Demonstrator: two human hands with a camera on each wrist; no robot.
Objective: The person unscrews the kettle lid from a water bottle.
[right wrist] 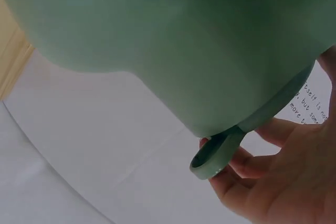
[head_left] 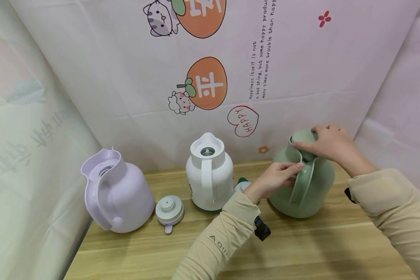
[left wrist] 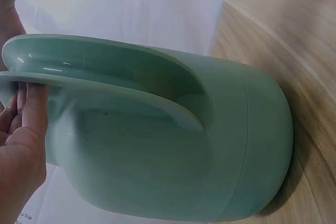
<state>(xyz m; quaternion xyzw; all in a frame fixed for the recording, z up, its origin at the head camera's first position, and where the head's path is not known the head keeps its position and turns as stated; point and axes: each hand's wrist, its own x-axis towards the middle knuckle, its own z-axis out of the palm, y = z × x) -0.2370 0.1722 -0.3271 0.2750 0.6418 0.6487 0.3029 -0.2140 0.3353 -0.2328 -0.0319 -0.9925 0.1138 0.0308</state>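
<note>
On the right of the table, in the head view, a green thermos jug (head_left: pixel 322 186) stands upright with its handle facing the person. My left hand (head_left: pixel 278 179) grips the upper part of the handle, fingertips tucked under it in the left wrist view. My right hand (head_left: pixel 330 144) holds the round green lid (head_left: pixel 303 136) at the jug's mouth, thumb on the near side and fingers across the far side. A ring-shaped tab (right wrist: pixel 223 156) juts from the lid's edge in the right wrist view, with fingers beside it. How deep the lid sits is hidden.
A lidless white jug (head_left: pixel 210 182) stands mid-table, and a lidless lilac jug (head_left: pixel 133 194) on the left. Between them lies a grey-white stopper (head_left: pixel 169 210) with a lilac tab. Another stopper (head_left: pixel 242 186) is partly hidden behind the left forearm. A printed cloth (head_left: pixel 287 116) hangs behind.
</note>
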